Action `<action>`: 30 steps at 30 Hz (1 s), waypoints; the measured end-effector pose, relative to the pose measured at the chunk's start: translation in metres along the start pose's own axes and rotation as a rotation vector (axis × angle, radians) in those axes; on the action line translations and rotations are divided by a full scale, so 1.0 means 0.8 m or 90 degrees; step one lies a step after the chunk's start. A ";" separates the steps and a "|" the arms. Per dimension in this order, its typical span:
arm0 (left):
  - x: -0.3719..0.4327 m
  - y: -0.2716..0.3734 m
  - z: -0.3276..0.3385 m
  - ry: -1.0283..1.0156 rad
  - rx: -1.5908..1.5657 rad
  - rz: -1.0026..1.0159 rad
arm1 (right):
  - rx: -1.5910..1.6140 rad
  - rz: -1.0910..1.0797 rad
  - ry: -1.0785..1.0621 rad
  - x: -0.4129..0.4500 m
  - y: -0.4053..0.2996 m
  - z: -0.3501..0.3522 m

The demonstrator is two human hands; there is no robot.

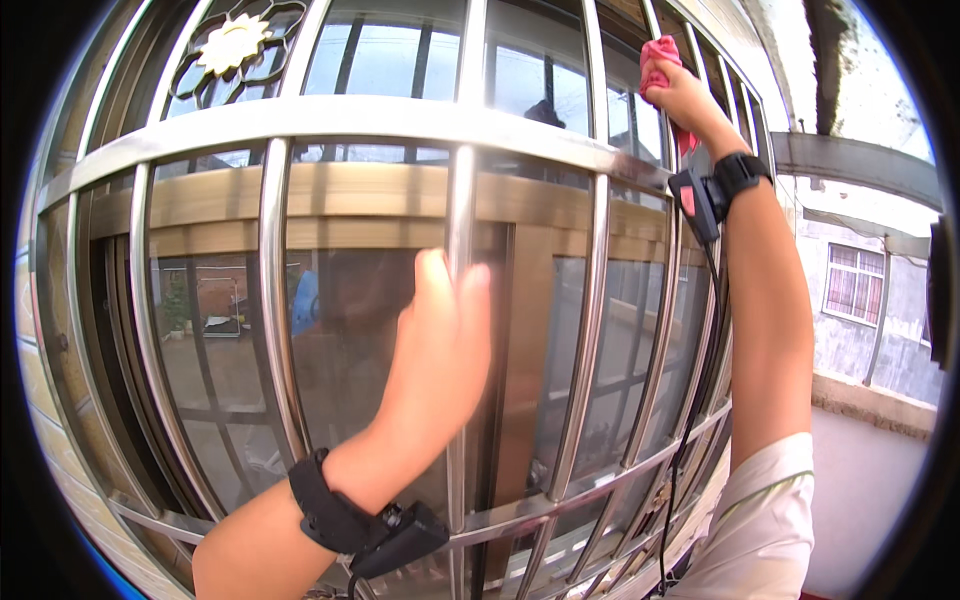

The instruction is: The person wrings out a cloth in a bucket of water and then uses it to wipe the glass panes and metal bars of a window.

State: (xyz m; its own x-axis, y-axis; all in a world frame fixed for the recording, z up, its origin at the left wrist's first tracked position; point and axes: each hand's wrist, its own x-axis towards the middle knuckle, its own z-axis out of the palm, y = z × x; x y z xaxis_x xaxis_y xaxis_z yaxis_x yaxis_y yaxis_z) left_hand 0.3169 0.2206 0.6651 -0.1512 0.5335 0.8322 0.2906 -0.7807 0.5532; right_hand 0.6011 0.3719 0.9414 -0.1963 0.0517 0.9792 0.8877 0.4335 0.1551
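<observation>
My left hand (442,345) is at a vertical stainless-steel bar (463,195) of a window grille, with its thumb and a finger on either side of the bar. The hand is blurred, and its other fingers are hidden. Raised at the upper right, my right hand (686,101) grips a bunched pink cloth (660,52) against an upright bar near the grille's right side. A loose end of the cloth hangs below the hand. Behind the bars is a sliding window with a bronze-coloured frame (529,360) and reflective glass (360,345).
A wide horizontal rail (375,120) crosses the grille, and a lower rail (517,517) runs beneath. A gold flower ornament (234,43) is fixed at the upper left. Black devices are strapped to both wrists; a cable (684,442) hangs beside the right arm. A ledge (874,409) lies to the right.
</observation>
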 end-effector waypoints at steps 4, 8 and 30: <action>0.001 0.002 -0.002 -0.002 -0.009 -0.026 | -0.025 -0.031 -0.036 -0.075 -0.033 -0.014; 0.005 0.004 -0.004 -0.026 -0.007 -0.043 | -0.006 -0.043 -0.061 -0.115 -0.055 -0.032; -0.002 0.018 -0.008 -0.021 0.090 0.001 | 0.057 -0.205 0.313 0.163 -0.230 -0.064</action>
State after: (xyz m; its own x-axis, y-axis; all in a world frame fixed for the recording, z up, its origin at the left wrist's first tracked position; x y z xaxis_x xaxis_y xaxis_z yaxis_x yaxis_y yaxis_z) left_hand 0.3151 0.2064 0.6722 -0.1198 0.5448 0.8300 0.4214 -0.7290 0.5394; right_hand 0.4336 0.2529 1.0471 -0.2152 -0.5079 0.8341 0.7726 0.4338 0.4635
